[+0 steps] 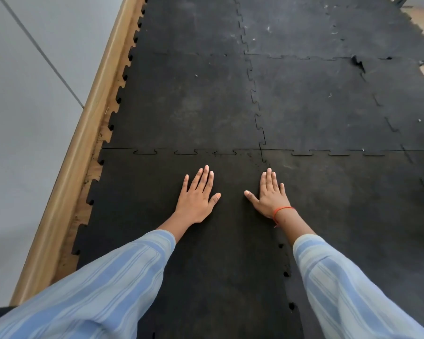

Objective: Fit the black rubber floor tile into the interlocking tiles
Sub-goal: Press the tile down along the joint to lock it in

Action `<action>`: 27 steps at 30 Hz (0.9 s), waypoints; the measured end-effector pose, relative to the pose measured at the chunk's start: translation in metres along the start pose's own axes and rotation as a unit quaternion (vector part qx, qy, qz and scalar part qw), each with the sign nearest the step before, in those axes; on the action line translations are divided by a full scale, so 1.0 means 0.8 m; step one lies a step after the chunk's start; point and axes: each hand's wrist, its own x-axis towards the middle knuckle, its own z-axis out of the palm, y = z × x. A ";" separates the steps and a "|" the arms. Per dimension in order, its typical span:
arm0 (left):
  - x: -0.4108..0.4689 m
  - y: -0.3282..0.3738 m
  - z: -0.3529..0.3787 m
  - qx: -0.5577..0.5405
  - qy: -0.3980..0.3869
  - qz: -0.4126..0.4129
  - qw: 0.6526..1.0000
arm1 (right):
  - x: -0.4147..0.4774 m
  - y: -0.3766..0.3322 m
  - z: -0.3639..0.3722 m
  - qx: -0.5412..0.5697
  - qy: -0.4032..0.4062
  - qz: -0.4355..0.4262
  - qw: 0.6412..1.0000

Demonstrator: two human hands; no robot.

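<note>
Both hands lie flat, palms down, on the black rubber floor tile (181,216), the nearest tile on the left side of the mat. The left hand (197,196) rests near the tile's middle with its fingers straight, close together and pointing away from the person, the thumb spread out to the right; it grips nothing. The right hand (268,194) lies just beside the tile's right edge, fingers likewise extended and held together, thumb splayed to the left toward the other hand; it too holds nothing and simply presses on the rubber. An orange thread bracelet (281,210) circles the right wrist, and both forearms wear blue-and-white striped sleeves (108,289). The tile's far edge meets the next tile (189,101) along a jigsaw seam (186,152) where the tabs appear seated, with thin dark outlines showing. Along its right side, the seam to the neighbouring tile (364,216) shows small dark gaps (286,274) at several notches lower down, partly hidden by the right forearm. The tile's left edge has open teeth that face a strip of bare wooden floor (83,192), beyond which runs a light wooden skirting board (66,172) against a grey wall (22,94). Farther back, more interlocking tiles (316,101) cover the floor, dusted with pale specks, and one joint (357,61) at the upper right looks lifted or torn.
</note>
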 end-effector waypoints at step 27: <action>-0.058 0.026 0.027 -0.062 0.116 -0.032 0.991 | -0.091 0.013 0.078 0.178 0.209 0.000 0.962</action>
